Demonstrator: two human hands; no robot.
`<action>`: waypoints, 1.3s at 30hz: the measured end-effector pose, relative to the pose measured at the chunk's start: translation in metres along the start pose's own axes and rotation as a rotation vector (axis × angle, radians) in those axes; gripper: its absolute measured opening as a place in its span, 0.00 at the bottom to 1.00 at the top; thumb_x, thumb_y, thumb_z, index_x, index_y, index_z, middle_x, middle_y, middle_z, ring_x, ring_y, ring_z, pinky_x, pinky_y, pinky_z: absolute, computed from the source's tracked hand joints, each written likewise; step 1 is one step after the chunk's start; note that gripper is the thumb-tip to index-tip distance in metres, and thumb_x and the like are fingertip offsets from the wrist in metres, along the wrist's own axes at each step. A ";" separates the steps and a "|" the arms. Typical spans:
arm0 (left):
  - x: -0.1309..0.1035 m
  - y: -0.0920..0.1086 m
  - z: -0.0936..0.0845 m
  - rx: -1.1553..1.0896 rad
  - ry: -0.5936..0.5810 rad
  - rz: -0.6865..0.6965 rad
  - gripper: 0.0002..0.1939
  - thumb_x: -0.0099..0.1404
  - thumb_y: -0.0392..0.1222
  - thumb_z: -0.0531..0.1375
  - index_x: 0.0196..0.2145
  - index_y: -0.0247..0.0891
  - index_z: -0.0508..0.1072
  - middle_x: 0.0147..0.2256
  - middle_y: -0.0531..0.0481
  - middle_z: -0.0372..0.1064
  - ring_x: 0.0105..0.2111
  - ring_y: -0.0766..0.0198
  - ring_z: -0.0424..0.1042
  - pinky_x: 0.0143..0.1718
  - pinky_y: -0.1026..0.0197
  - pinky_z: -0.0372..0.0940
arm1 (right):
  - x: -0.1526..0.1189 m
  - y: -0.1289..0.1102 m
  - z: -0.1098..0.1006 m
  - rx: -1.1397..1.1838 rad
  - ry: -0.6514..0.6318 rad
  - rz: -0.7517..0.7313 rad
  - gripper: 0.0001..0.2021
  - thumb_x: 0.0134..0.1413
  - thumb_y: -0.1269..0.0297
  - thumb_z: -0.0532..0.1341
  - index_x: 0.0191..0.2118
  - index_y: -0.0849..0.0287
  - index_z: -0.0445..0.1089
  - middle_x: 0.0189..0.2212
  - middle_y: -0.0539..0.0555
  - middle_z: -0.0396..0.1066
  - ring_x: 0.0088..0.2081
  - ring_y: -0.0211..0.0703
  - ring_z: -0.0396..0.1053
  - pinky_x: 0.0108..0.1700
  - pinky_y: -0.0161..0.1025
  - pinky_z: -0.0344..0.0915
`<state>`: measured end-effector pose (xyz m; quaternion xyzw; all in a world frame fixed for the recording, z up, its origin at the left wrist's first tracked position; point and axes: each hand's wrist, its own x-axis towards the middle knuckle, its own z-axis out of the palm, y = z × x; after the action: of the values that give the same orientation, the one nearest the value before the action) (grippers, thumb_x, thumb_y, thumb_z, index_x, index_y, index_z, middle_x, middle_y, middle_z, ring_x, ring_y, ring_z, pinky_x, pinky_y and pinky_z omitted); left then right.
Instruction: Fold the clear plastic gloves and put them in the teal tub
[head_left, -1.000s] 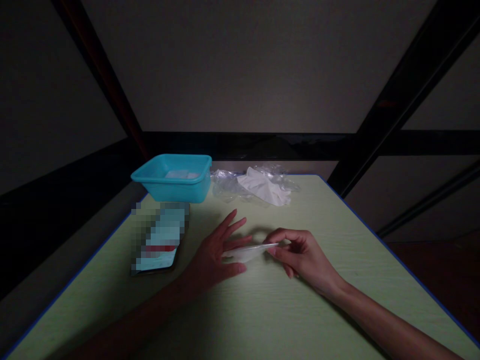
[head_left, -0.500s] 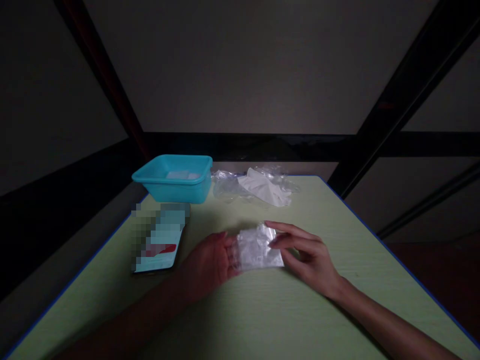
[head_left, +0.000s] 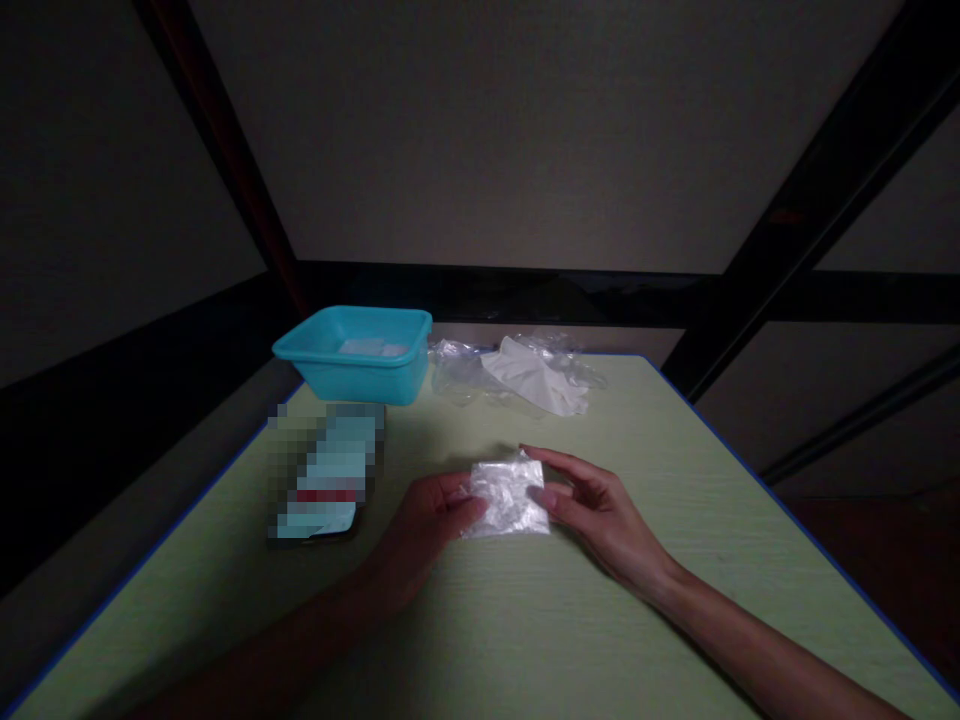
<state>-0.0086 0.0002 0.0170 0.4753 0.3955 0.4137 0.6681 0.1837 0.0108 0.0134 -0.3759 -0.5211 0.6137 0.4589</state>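
Observation:
A small folded clear plastic bag [head_left: 510, 497], roughly square and shiny, is held between both hands just over the table. My left hand [head_left: 427, 525] grips its left edge, thumb on top and fingers behind. On the other side, my right hand [head_left: 592, 505] pinches the right edge with the thumb in front, and the index finger reaches to the top corner. The fingers behind the plastic are partly hidden. Whether anything lies inside the bag I cannot tell.
A turquoise plastic basket [head_left: 360, 383] with white pieces inside stands at the back left. Before it lies a phone [head_left: 341, 470], its screen blurred out. Crumpled clear plastic [head_left: 457, 372] and a creased white sheet [head_left: 536, 378] lie at the back of the pale green table [head_left: 525, 640].
My left hand has turned from palm-up under the bag to a thumb-on-top grip. The right thumb has come onto the bag's front. The view has shifted slightly.

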 end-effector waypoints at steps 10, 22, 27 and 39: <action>0.003 0.002 0.007 -0.342 0.006 -0.096 0.15 0.52 0.46 0.66 0.35 0.34 0.76 0.34 0.44 0.75 0.37 0.54 0.73 0.42 0.56 0.63 | -0.003 -0.002 0.002 -0.078 0.044 -0.053 0.20 0.43 0.66 0.65 0.47 0.58 0.71 0.24 0.48 0.69 0.23 0.32 0.60 0.23 0.30 0.56; 0.006 -0.001 0.005 -0.402 0.050 -0.097 0.15 0.50 0.45 0.68 0.33 0.31 0.76 0.35 0.40 0.75 0.43 0.49 0.71 0.48 0.50 0.62 | -0.003 -0.004 0.002 -0.097 0.076 -0.102 0.20 0.44 0.67 0.65 0.47 0.55 0.71 0.31 0.52 0.74 0.27 0.34 0.66 0.28 0.32 0.63; 0.005 0.000 0.007 -0.383 0.050 -0.101 0.16 0.51 0.46 0.68 0.32 0.30 0.76 0.35 0.39 0.75 0.43 0.48 0.71 0.48 0.49 0.62 | -0.004 -0.003 0.002 -0.161 0.071 -0.103 0.20 0.46 0.66 0.64 0.48 0.55 0.70 0.31 0.52 0.73 0.26 0.34 0.66 0.26 0.32 0.63; 0.005 -0.001 0.008 -0.324 0.090 -0.087 0.18 0.48 0.49 0.69 0.30 0.31 0.76 0.31 0.41 0.75 0.37 0.51 0.73 0.42 0.52 0.65 | -0.007 -0.003 0.003 -0.323 0.063 -0.142 0.19 0.48 0.66 0.61 0.49 0.55 0.70 0.32 0.53 0.73 0.23 0.33 0.62 0.22 0.31 0.60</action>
<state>0.0008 0.0017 0.0173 0.3250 0.3734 0.4636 0.7348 0.1831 0.0033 0.0165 -0.4261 -0.6233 0.4761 0.4509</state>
